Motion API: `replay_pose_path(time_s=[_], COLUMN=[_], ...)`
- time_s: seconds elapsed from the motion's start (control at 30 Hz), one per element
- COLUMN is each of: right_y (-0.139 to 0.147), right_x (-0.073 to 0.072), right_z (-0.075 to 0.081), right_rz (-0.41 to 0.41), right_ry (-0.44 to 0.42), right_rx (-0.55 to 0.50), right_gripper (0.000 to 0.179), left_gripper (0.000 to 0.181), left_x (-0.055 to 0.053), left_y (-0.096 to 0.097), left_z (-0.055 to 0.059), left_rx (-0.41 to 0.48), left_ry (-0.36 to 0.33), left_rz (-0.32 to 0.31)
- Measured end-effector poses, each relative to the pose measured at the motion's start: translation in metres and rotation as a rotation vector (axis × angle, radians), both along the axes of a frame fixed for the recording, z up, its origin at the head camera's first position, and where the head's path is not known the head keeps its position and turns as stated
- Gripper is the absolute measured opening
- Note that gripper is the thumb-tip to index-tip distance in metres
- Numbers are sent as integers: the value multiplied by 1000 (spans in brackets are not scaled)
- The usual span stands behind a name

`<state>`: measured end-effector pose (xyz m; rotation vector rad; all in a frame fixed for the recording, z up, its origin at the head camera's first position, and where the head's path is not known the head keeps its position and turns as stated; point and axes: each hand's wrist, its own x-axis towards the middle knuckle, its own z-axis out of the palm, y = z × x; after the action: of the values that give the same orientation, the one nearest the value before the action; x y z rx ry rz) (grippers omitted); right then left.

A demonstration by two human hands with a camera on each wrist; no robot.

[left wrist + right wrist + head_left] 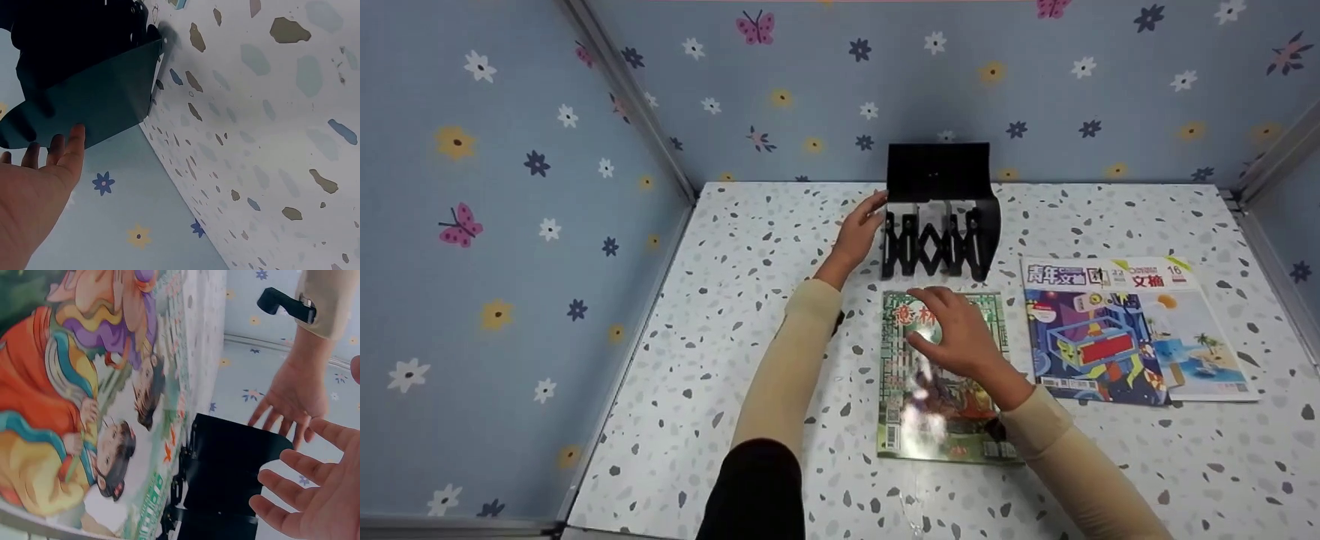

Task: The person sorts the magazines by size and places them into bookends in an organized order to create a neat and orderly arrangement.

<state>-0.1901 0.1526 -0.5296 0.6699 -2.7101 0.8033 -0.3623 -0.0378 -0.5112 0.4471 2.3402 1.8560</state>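
Note:
A black expandable book rack [931, 171] with criss-cross slats stands near the back wall. My left hand [856, 238] is at its left side. In the left wrist view, the fingertips of that hand [42, 180] touch the edge of the rack's dark end plate [107, 101]. My right hand [962, 337] hovers over a green-bordered magazine [907, 412], its fingers apart and holding nothing. The right wrist view has the right hand [326, 495] close by, the left hand [298, 399] beyond the rack [219, 472], and the magazine's illustrated cover [62, 416] at left.
Two overlapping magazines, a blue one [1087, 345] and a beach-covered one [1204, 352], lie to the right on the speckled white table [720, 315]. Flower-patterned walls [810, 67] border the table at the back and sides.

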Motion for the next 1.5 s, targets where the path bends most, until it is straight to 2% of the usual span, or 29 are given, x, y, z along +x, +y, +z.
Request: replay_pose_path(time_s=[0.17, 0.27, 0.4, 0.53, 0.73, 1.0, 1.17, 1.5], right_y=[-7, -12, -19, -27, -40, -53, -54, -58], right_x=[-3, -2, 1, 4, 7, 14, 14, 3], right_z=[-7, -12, -17, -23, -31, -42, -46, -47], right_rz=[-3, -9, 1, 10, 12, 7, 3, -13], right_ry=[-12, -23, -18, -11, -69, -220, -230, -245], right_rx=[21, 40, 64, 74, 137, 231, 247, 280], right_gripper=[66, 66, 64, 62, 61, 69, 70, 76], left_gripper=[44, 45, 47, 47, 46, 44, 43, 43], left_x=[1, 3, 13, 22, 21, 8, 7, 1], left_y=[6, 7, 7, 8, 6, 5, 4, 1], left_z=[1, 5, 17, 25, 20, -7, -9, -8], left_rx=[-20, -5, -7, -36, 5, 41, 50, 76], left_ry=[13, -10, -38, -18, -23, -99, -100, -146], left_rz=[2, -16, -41, -44, -37, 22, 23, 50])
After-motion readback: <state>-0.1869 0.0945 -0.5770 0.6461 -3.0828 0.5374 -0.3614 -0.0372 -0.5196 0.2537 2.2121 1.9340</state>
